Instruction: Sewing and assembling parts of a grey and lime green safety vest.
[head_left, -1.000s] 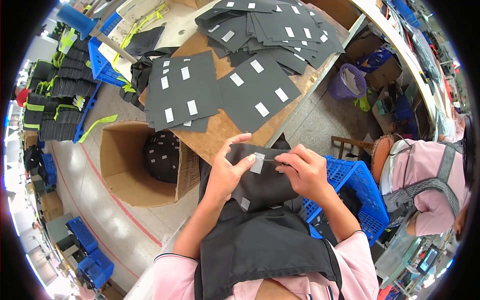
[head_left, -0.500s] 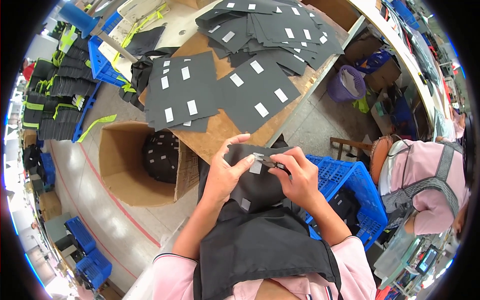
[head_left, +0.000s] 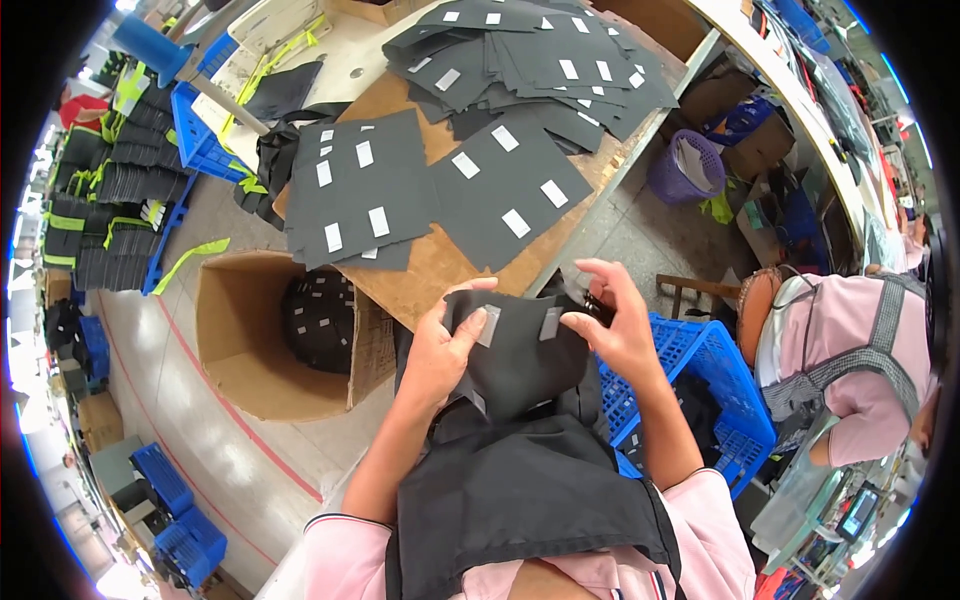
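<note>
A dark grey fabric piece [head_left: 525,350] with light rectangular patches is held up in front of my apron [head_left: 530,480]. My left hand [head_left: 442,345] pinches its left edge, thumb on a patch. At the right edge is my right hand [head_left: 622,325], fingers curved and thumb tip beside another patch. Tucked in that hand are small dark-handled thread snips [head_left: 597,306], mostly hidden by the fingers. On the wooden board [head_left: 452,255] just ahead lie two flat groups of similar panels, a left stack [head_left: 345,195] and a right panel [head_left: 490,205].
A larger panel pile [head_left: 540,70] covers the far table. An open cardboard box [head_left: 270,340] with dark pieces stands at left, a blue crate [head_left: 700,390] at right. Beyond are a purple basket [head_left: 685,165] and a co-worker in pink [head_left: 850,350].
The snips' tips have left the patch and are now drawn back into my right hand, which has moved right. The fabric piece is spread wider, showing a second upper patch.
</note>
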